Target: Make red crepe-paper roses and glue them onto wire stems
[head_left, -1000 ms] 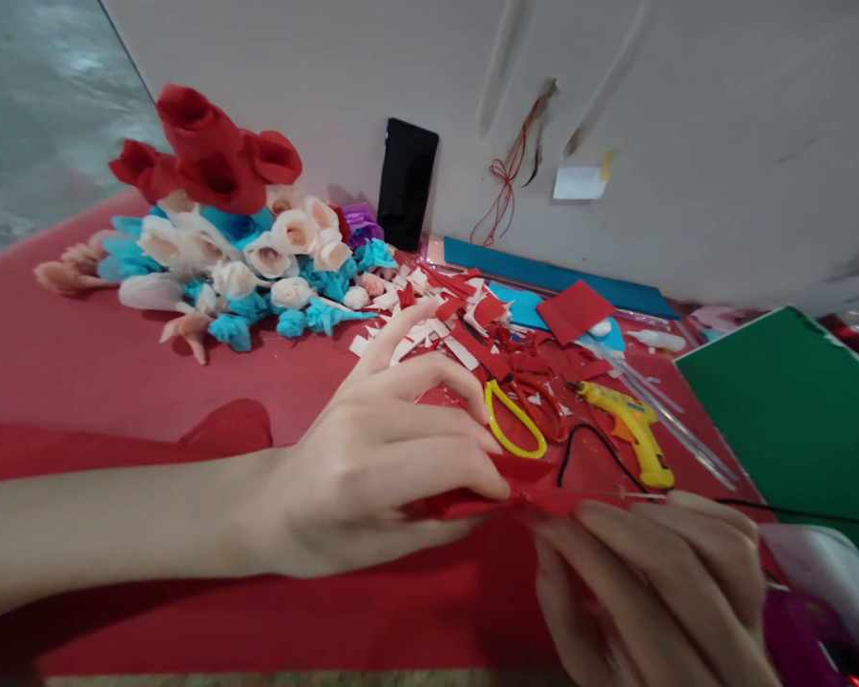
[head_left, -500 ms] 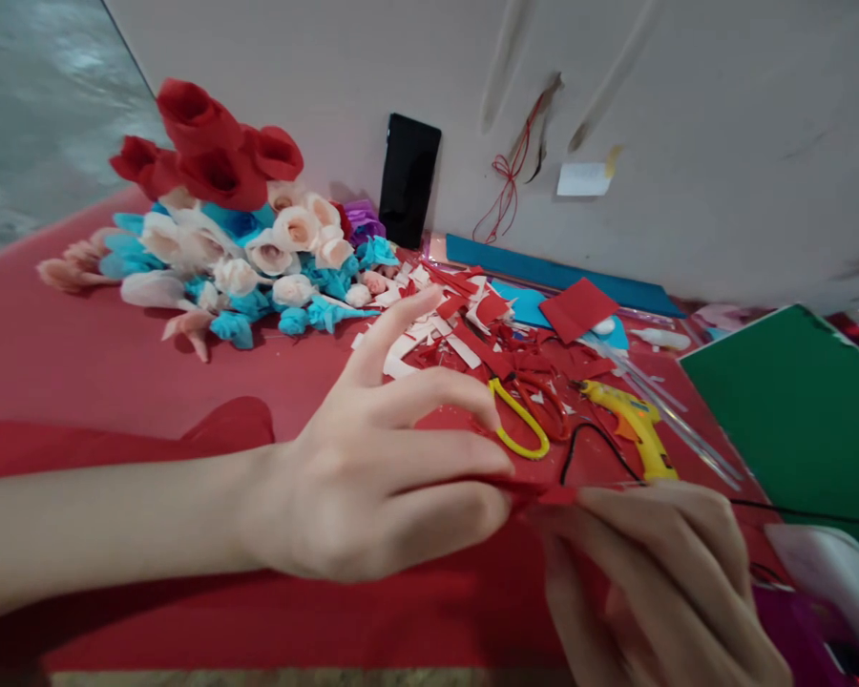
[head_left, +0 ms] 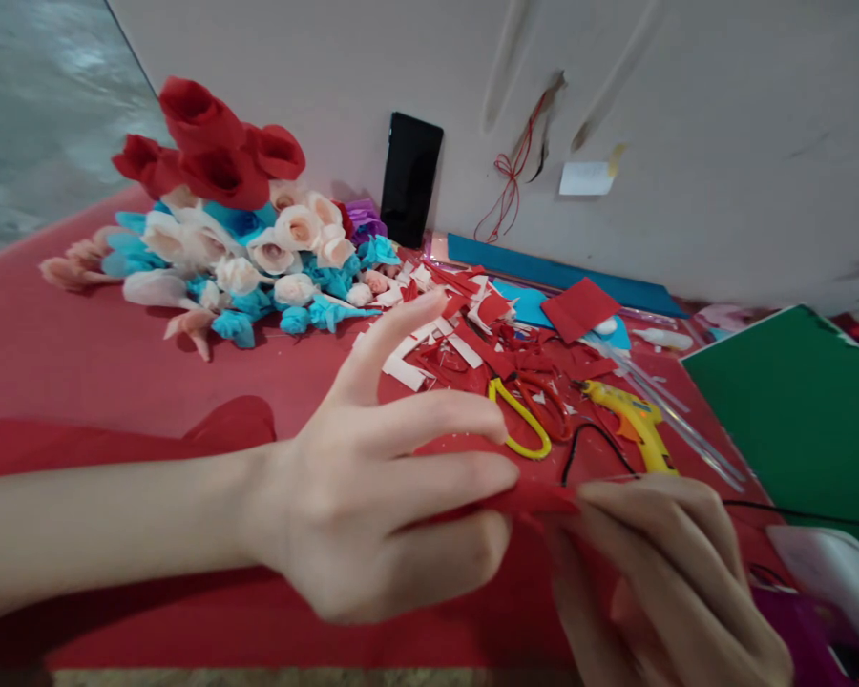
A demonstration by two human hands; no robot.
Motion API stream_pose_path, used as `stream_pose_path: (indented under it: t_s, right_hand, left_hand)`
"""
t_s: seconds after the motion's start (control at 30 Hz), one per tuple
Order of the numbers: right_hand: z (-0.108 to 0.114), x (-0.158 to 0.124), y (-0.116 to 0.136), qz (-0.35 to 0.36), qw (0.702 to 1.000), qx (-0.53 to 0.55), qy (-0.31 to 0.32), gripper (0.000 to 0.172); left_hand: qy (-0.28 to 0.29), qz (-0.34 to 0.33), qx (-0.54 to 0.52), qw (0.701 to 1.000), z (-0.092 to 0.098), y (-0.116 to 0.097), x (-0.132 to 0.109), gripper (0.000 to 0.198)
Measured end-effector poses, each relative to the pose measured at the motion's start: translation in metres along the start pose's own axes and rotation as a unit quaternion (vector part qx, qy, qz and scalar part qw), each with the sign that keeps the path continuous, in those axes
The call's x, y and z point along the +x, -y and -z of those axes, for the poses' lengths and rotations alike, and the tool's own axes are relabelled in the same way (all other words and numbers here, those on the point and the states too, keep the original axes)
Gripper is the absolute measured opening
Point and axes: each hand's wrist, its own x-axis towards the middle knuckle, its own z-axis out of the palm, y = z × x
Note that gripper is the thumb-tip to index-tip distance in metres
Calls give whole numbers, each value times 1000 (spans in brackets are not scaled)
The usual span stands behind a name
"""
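Observation:
A small piece of red crepe paper [head_left: 536,498] is stretched between my two hands, low in the head view. My left hand [head_left: 372,487] reaches in from the left and grips one end between its thumb and lower fingers, while its uppermost finger points up and away. My right hand [head_left: 669,563] pinches the other end with its fingertips. The fingers partly cover the piece, so its full shape is hidden. Just above the hands lie yellow-handled scissors [head_left: 519,420], and a yellow glue gun [head_left: 634,420] rests beyond my right hand.
Paper flowers [head_left: 258,248] in red, cream and blue are heaped at the left. Red and white scraps [head_left: 458,334] lie in the middle. A black phone [head_left: 411,179] leans on the wall. A green board [head_left: 794,410] is at the right, near clear sticks [head_left: 677,420].
The left thumb has dropped a little away from the finger above it, and more of the red paper shows between my hands. The right hand has hardly moved.

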Motion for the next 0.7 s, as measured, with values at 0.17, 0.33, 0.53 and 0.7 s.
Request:
stream_pose_path:
  t_s: [0.17,0.33,0.53,0.7]
  right_hand:
    - [1,-1,0,0,1000,-7,7,21]
    - [5,0,-1,-8,1000,-1,2,24]
    - [12,10,-4,-77,997,-10,1,18]
    - [6,18,-7,-135,973,162,95,24]
  left_hand:
    - [-28,57,21,998,-5,-12,-5,21]
    - [-12,44,-12,999,-4,-7,-2,20]
    - [23,39,-79,996,1,10,5,18]
    - [64,46,-97,992,1,9,3,14]
